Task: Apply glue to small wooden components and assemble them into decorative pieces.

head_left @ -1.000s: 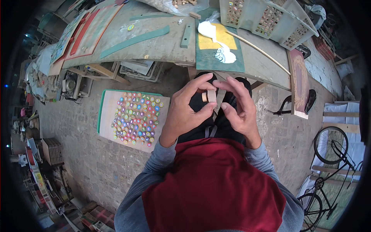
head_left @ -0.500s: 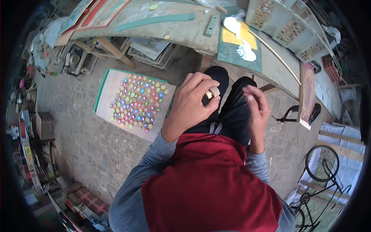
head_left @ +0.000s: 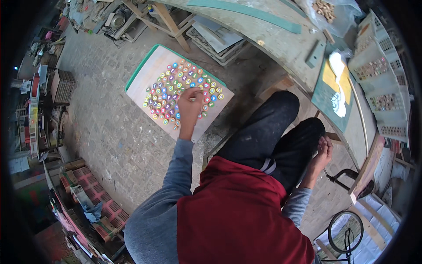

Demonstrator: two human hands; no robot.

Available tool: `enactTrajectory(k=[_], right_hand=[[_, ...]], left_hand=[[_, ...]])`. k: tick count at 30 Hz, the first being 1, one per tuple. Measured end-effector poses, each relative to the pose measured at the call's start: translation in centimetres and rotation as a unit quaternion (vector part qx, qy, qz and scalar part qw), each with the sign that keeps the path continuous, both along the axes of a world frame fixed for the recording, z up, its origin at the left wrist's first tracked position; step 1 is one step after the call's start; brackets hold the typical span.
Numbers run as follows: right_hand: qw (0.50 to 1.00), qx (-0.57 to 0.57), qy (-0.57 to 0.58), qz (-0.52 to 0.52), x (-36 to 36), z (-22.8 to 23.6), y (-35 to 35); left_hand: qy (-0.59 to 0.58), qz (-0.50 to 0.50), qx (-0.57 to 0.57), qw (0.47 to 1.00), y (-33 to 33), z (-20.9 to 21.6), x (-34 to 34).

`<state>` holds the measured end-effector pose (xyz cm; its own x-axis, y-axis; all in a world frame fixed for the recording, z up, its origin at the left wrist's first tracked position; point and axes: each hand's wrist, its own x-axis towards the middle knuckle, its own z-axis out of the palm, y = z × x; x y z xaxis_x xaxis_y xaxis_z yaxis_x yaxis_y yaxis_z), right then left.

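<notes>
Left hand (head_left: 190, 108) now reaching onto board (head_left: 145, 75) of coloured discs (head_left: 169, 94), grip unclear

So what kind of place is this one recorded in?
Probably a small craft workshop with a paved floor. A worn workbench holds sorting trays, a board of small coloured discs lies on the cobbles under the left hand, and clutter lines the edges.
</notes>
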<state>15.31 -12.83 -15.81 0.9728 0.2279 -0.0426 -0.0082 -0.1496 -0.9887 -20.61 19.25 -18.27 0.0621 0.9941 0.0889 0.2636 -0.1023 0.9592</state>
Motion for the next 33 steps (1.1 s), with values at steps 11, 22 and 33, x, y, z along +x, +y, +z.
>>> enactTrajectory(k=[11,22,33], right_hand=[[0.988,-0.099,-0.062,-0.099,5.1,-5.5,-0.4],[0.98,-0.148,-0.078,-0.104,4.6,-4.3,-0.5],[0.968,-0.194,-0.125,-0.096,4.8,-4.3,-2.8]], left_hand=[[-0.112,0.215,-0.063,0.968,11.4,-9.4,-8.2],[0.098,0.285,-0.043,0.953,21.1,-19.5,-16.7],[0.374,0.104,-0.009,0.922,31.6,-20.9,-16.1]])
